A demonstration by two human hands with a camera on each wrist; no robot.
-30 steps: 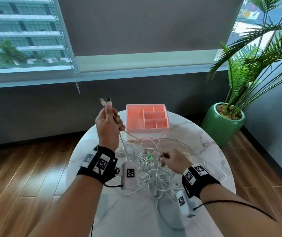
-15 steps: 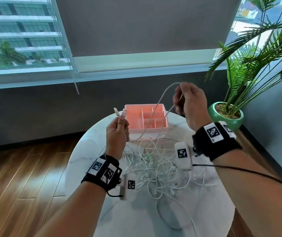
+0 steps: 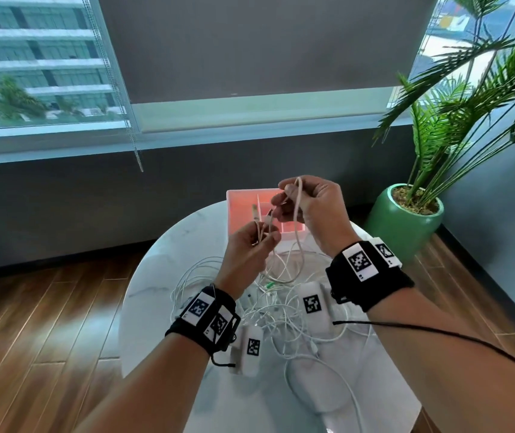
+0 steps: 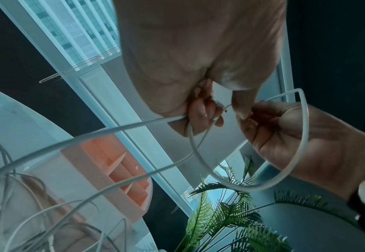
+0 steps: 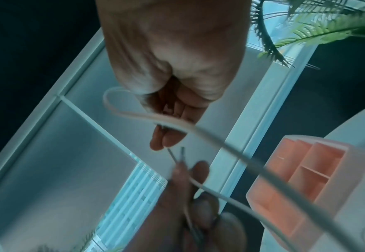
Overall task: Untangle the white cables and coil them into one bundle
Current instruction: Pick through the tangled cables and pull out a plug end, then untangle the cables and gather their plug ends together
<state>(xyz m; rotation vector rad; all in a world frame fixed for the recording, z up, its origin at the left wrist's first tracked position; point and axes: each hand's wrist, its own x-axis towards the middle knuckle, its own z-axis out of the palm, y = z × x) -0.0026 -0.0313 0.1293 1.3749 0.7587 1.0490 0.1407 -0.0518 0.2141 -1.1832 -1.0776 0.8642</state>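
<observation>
A tangle of white cables (image 3: 284,310) lies on the round marble table (image 3: 162,285). Above it my left hand (image 3: 251,251) grips a white cable just below its two plug ends (image 3: 254,211), which stick up. My right hand (image 3: 309,204) is raised close to it and pinches a folded loop of the same white cable (image 3: 297,195), which hangs down to the pile. In the left wrist view the loop (image 4: 293,153) curves round my right hand (image 4: 306,136). In the right wrist view the plug ends (image 5: 177,153) sit just below my right fingertips (image 5: 164,141).
A pink compartment box (image 3: 250,214) stands at the table's far edge, right behind my hands. A potted palm in a green pot (image 3: 406,220) stands on the floor to the right. Wood floor surrounds the table; a wall and window lie ahead.
My right hand came down from the upper right and moved left to meet the left hand, bringing the cable loop with it. The left hand stayed up, holding the plug ends.
</observation>
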